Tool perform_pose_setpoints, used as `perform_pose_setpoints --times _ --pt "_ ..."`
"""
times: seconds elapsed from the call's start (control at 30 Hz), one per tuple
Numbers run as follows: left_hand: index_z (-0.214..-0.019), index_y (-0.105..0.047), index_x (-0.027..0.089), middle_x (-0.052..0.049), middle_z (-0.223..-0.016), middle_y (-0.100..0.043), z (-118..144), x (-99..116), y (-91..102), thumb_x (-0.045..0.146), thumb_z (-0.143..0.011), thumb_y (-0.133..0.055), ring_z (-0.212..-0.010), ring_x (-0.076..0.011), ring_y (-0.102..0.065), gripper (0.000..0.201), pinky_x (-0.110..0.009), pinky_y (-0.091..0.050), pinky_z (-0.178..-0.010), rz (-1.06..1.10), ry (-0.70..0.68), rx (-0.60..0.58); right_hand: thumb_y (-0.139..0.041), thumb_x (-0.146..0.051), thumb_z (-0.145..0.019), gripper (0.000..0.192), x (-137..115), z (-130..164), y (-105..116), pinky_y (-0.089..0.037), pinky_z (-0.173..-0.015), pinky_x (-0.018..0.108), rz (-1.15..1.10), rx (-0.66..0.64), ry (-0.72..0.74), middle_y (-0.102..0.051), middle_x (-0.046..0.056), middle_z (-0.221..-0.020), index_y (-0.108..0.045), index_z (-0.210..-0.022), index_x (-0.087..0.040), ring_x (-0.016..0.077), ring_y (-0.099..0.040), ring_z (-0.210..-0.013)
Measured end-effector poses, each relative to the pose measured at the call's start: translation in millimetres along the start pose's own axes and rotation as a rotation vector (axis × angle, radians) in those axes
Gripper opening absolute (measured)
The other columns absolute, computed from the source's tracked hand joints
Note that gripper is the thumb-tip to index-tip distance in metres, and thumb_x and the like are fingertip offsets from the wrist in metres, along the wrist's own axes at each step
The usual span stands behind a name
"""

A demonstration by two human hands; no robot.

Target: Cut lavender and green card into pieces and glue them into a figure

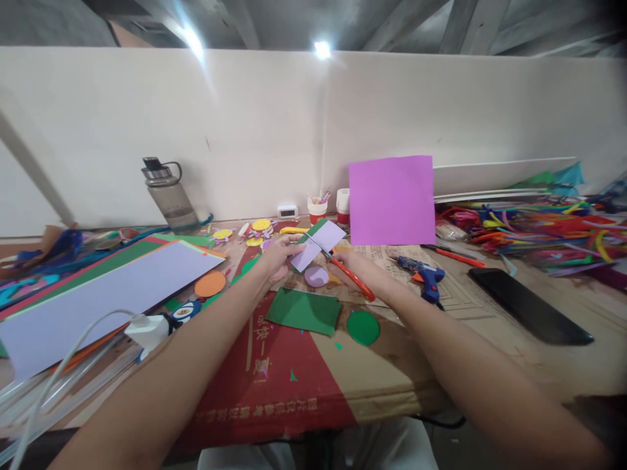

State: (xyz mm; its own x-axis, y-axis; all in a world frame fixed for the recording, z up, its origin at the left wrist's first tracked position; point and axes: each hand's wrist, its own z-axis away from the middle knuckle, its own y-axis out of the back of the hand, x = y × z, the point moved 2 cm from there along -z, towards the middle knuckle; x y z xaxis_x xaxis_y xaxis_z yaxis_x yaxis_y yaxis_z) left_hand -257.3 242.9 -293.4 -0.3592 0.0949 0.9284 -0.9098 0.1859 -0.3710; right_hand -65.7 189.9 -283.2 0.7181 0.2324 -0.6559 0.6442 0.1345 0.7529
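My left hand (277,258) pinches the edge of a small lilac paper piece (332,234), with a green strip showing along its upper left side. In my right hand (351,264) is a pair of scissors with orange-red handles (360,282). Its blades lie across the paper; I cannot tell whether they are apart. Below the hands, a green rectangle of paper (304,311) rests on the cardboard, beside a green disc (363,327). A lilac disc (316,277) sits just under the held paper. Small green scraps (293,376) are scattered nearer to me.
Coloured sheets (117,307), an orange disc (210,284) and a white plug (149,331) are at left. A bottle (172,199) stands behind. At right lie a blue glue gun (427,277), a black phone (529,307) and pipe cleaners (529,225). A purple sheet (392,200) stands upright.
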Motion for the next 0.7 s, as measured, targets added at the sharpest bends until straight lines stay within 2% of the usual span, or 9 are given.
perform_pose_setpoints --times 0.13,0.27,0.37,0.47,0.6,0.7 --pt "-0.083 -0.066 0.013 -0.002 -0.078 -0.071 1.6 -1.9 -4.5 0.004 -0.057 -0.077 -0.066 -0.0129 -0.065 0.030 -0.024 -0.054 -0.064 0.121 -0.011 0.106 -0.054 -0.033 -0.085 0.021 -4.8 0.5 -0.9 -0.034 -0.056 0.025 0.048 0.030 -0.017 -0.064 0.006 -0.074 -0.063 -0.075 -0.017 0.0162 -0.054 -0.064" --pt "-0.082 -0.066 0.013 -0.002 -0.078 -0.072 3.0 -7.4 -9.9 0.003 -0.059 -0.077 -0.068 -0.0129 -0.067 0.027 -0.025 -0.055 -0.067 0.162 0.028 0.098 -0.058 -0.038 -0.084 0.023 -5.7 5.3 -0.3 -0.033 -0.053 0.025 0.049 0.056 -0.028 -0.059 0.003 -0.065 -0.061 -0.073 -0.017 0.0140 -0.051 -0.056" --pt "-0.082 -0.065 0.014 -0.001 -0.077 -0.071 2.9 -10.2 -9.8 0.003 -0.057 -0.078 -0.066 -0.0121 -0.066 0.030 -0.025 -0.055 -0.067 0.145 0.029 0.128 -0.057 -0.045 -0.085 0.028 -1.3 7.0 -2.9 -0.034 -0.048 0.025 -0.077 0.003 -0.070 -0.054 0.000 -0.058 -0.061 -0.080 -0.018 0.0126 -0.047 -0.047" --pt "-0.082 -0.062 0.016 0.001 -0.077 -0.071 3.1 -8.4 -7.8 0.002 -0.056 -0.078 -0.067 -0.0125 -0.066 0.033 -0.027 -0.056 -0.069 0.177 -0.029 0.201 -0.056 -0.052 -0.083 0.033 5.7 3.7 -4.8 -0.034 -0.044 0.024 -0.238 -0.018 -0.083 -0.049 -0.003 -0.055 -0.059 -0.087 -0.019 0.0111 -0.043 -0.042" --pt "-0.086 -0.061 0.016 0.001 -0.076 -0.070 5.5 -1.2 -9.1 0.004 -0.057 -0.077 -0.065 -0.0127 -0.065 0.036 -0.027 -0.055 -0.065 0.171 -0.089 0.220 -0.058 -0.055 -0.082 0.038 8.3 -3.6 -1.0 -0.036 -0.048 0.023 -0.360 0.115 0.045 -0.045 -0.006 -0.055 -0.057 -0.097 -0.020 0.0102 -0.042 -0.047" --pt "-0.091 -0.060 0.017 0.002 -0.074 -0.068 9.5 0.7 -15.5 0.007 -0.054 -0.081 -0.060 -0.0116 -0.063 0.045 -0.026 -0.053 -0.061 0.091 -0.126 0.162 -0.058 -0.056 -0.081 0.043 3.3 -3.5 3.7 -0.040 -0.052 0.023 -0.463 0.235 0.089 -0.046 -0.006 -0.061 -0.054 -0.106 -0.021 0.0107 -0.045 -0.053"
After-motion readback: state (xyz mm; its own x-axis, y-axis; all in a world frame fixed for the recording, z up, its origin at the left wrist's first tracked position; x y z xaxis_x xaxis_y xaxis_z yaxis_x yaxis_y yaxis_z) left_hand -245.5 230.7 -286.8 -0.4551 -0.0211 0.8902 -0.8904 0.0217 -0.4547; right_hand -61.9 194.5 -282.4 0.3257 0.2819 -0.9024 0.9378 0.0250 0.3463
